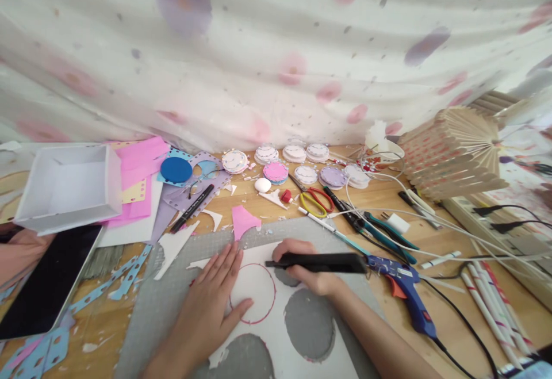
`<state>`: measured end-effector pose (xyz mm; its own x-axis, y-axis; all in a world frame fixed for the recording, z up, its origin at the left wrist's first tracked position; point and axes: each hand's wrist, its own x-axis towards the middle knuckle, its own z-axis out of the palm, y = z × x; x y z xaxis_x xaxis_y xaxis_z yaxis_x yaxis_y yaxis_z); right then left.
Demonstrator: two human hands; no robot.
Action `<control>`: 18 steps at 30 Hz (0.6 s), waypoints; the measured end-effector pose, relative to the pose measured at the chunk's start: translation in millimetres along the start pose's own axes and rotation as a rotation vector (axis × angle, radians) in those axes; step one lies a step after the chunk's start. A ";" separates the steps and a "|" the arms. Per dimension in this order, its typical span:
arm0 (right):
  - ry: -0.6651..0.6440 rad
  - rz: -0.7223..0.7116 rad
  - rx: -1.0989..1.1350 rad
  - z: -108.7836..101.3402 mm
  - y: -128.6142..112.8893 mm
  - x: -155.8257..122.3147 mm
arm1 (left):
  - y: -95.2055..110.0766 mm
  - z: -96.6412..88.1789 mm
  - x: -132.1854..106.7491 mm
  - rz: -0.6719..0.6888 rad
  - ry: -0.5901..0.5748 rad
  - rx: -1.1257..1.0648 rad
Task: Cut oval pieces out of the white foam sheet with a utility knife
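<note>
A white foam sheet (297, 333) with round holes cut through it lies on the grey cutting mat (142, 310). On the sheet, a red-outlined circle (254, 295) is drawn between my hands. My left hand (215, 301) lies flat on the sheet, fingers stretched, at the circle's left side. Wrapped around a black utility knife (325, 262), my right hand (308, 270) holds it level over the sheet, with its tip pointing left near the circle's upper right edge. Off-white scraps (175, 247) and a pink scrap (244, 222) lie near the mat's far edge.
Decorated discs (276, 172) line the back by the curtain. Scissors (317, 201), pliers (390, 235), a blue glue gun (403, 287) and cables are at right. A white box (71, 189), phone (52, 278) and black marker (192, 209) are at left.
</note>
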<state>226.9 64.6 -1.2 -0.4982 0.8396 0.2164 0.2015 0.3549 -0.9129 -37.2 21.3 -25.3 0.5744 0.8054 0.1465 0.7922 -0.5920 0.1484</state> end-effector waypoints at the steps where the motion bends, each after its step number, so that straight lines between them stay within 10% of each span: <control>1: 0.050 0.015 0.004 -3.9 -2.8 -4.0 | 0.3 -0.4 -0.2 -0.006 0.002 -0.010; 6: 0.308 0.163 0.016 -22.9 -27.3 -24.1 | 5.5 -7.3 4.8 -0.075 0.019 -0.107; 11: 0.450 0.180 -0.095 -21.4 -51.9 -33.6 | 9.6 -39.6 19.0 -0.440 -0.095 -0.350; 16: 0.509 0.128 -0.299 -15.5 -55.1 -40.6 | -6.5 -86.4 8.3 -0.632 -0.356 -0.863; 18: 0.484 0.100 -0.437 -17.8 -48.2 -44.5 | -13.9 -99.7 -8.9 -0.764 -0.244 -1.093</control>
<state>254.3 17.5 39.4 -0.0448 0.9311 0.3621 0.6018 0.3145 -0.7342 -73.9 19.3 68.9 0.1806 0.8582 -0.4804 0.4248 0.3725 0.8251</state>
